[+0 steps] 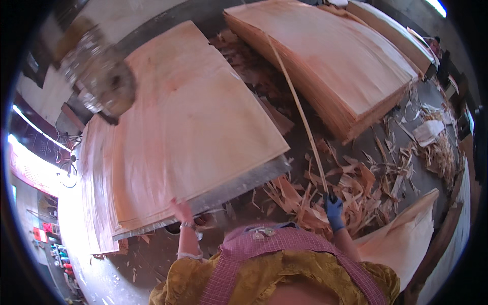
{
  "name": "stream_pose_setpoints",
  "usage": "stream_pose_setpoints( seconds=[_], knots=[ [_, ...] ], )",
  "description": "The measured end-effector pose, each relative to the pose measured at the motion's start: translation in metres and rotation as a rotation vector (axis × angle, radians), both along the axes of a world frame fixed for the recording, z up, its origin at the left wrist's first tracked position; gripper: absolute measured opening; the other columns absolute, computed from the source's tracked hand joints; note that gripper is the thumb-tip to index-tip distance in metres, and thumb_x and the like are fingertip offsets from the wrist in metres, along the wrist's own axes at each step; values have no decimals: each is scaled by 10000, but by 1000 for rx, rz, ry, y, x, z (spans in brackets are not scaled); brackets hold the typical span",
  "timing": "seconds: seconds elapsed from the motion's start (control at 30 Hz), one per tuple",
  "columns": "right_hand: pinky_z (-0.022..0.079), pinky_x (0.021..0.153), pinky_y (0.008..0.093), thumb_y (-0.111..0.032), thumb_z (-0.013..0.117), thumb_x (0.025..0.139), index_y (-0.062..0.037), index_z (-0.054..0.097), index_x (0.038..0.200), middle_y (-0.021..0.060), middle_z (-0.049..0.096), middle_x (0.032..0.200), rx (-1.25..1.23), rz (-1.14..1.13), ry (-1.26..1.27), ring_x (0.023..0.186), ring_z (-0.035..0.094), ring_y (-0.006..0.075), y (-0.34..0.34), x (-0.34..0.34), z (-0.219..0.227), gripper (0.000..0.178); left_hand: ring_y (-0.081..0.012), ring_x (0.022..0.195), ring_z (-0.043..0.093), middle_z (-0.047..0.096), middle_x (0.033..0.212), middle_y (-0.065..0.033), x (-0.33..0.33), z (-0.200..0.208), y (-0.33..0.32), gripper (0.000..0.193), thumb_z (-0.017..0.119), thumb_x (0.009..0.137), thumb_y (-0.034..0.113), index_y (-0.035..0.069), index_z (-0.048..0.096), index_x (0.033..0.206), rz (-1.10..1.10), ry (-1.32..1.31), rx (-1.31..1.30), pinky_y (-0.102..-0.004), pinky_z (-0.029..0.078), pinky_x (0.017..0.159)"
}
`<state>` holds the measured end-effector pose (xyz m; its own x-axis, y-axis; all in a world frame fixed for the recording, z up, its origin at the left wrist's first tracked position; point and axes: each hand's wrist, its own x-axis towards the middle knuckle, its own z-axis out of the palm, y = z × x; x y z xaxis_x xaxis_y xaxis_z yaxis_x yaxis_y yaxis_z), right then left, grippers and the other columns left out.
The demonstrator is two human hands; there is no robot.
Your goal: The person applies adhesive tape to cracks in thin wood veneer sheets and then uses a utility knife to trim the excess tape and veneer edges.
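Beyond the left hand and off to its left, a blurred brown bulky object (104,76) shows in front of the veneer sheets (188,117); what supports it is unclear, and if it is loose it could knock a raised arm. The left hand (181,209), bare, is at the near edge of those sheets, which spread ahead of it over a grey slab (239,185); blur means I cannot tell whether its fingers pinch the edge or merely rest there. A hard pull on one corner could split the thin wood along its grain, and the raw edge could drive splinters into the uncovered fingers. Between the hands and reaching far ahead runs a long thin stick (300,109), its near end gripped in the closed right hand (334,211), which wears a blue glove. Being so long, it could swing into the taller stack (330,66) ahead of that hand and chip its edges. Curled scraps (351,195) surround the right hand's area on the floor, and stepping there could cause a slip.
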<state>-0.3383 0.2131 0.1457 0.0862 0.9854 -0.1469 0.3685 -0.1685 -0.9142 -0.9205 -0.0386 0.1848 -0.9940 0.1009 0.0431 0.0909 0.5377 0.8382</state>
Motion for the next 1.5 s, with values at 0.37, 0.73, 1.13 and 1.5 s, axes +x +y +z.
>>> stream_pose_setpoints(
  seconds=[0.37,0.73,1.13,1.5],
  knots=[
    [370,433,272,-271,611,961,-74,672,803,8,584,589,197,-60,-187,460,494,98,329,112,1,260,-343,1380,366,370,1506,-189,175,56,274,677,621,884,353,140,369,1476,-588,292,-821,-525,223,1146],
    [316,365,245,-403,666,924,-134,685,847,-23,533,553,13,-146,-62,399,439,80,630,142,69,280,-311,1333,439,456,1452,-176,124,42,467,643,560,941,374,151,332,1499,-213,186,-867,-511,285,1097],
    [486,785,487,-242,540,947,-52,587,1039,231,616,984,313,181,-1247,937,602,396,892,70,68,216,-325,1332,437,485,1426,-187,80,83,552,720,555,919,448,142,291,1515,48,-364,-793,-500,306,1098],
    [464,938,468,-147,578,887,-85,552,1225,170,583,1193,541,1127,-867,1087,550,381,1001,-449,53,344,-340,1503,53,99,1621,-181,-165,78,820,810,512,913,575,234,177,1566,-117,-41,-693,-547,88,1184]
  ],
)
